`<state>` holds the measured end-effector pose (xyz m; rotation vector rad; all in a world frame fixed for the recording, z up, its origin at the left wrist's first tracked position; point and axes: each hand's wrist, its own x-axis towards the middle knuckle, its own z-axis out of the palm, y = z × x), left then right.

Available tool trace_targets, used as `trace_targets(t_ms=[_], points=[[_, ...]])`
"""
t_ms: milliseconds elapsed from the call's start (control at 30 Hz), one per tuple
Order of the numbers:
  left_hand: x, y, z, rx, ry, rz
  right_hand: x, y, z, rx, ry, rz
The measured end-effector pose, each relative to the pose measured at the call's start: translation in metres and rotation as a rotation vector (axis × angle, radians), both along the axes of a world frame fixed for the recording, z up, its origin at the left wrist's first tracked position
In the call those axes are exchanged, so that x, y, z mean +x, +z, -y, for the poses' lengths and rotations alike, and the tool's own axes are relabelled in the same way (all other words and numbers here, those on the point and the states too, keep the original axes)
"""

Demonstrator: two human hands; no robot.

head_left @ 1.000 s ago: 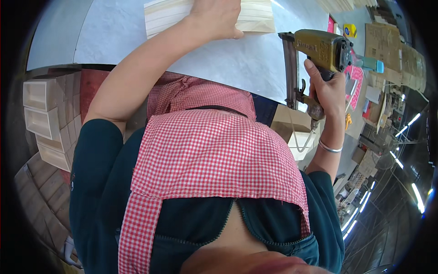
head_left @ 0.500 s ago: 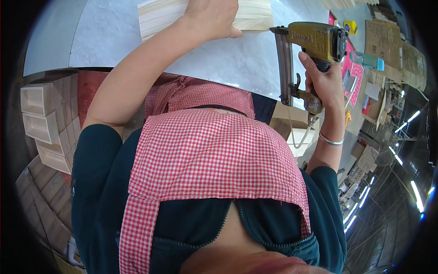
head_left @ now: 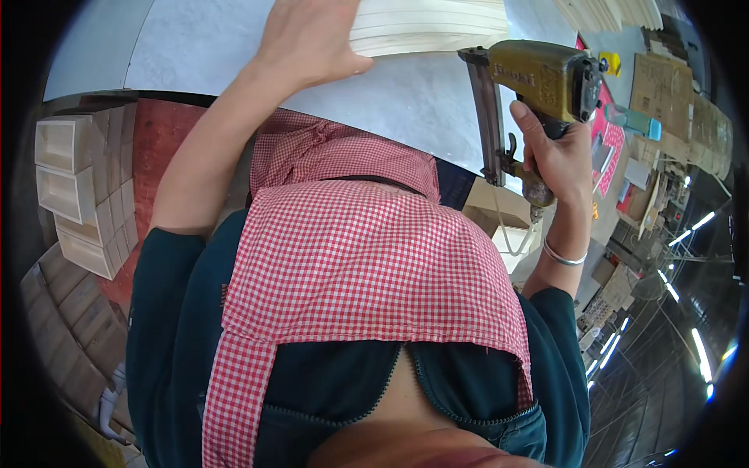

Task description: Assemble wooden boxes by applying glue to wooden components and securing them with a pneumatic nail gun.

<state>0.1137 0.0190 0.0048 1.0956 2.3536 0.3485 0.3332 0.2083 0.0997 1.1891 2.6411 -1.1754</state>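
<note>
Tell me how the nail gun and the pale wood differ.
The nail gun is dark gold and black; the wood is pale cream. The nail gun is gripped by the right hand; the wood sits on the tabletop. Both appear in the picture's upper half.

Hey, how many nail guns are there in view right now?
1: the brownish nail gun held in the right hand, to the right of the left hand. Others could be hidden in the background clutter.
</note>
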Motion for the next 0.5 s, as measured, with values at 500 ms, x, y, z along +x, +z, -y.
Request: trace_targets(t_ms=[500], points=[[0.005, -0.002, -0.013, 0.036, 0.046, 0.101, -0.013, -0.005, -0.002, 0.02, 0.037, 0.06]])
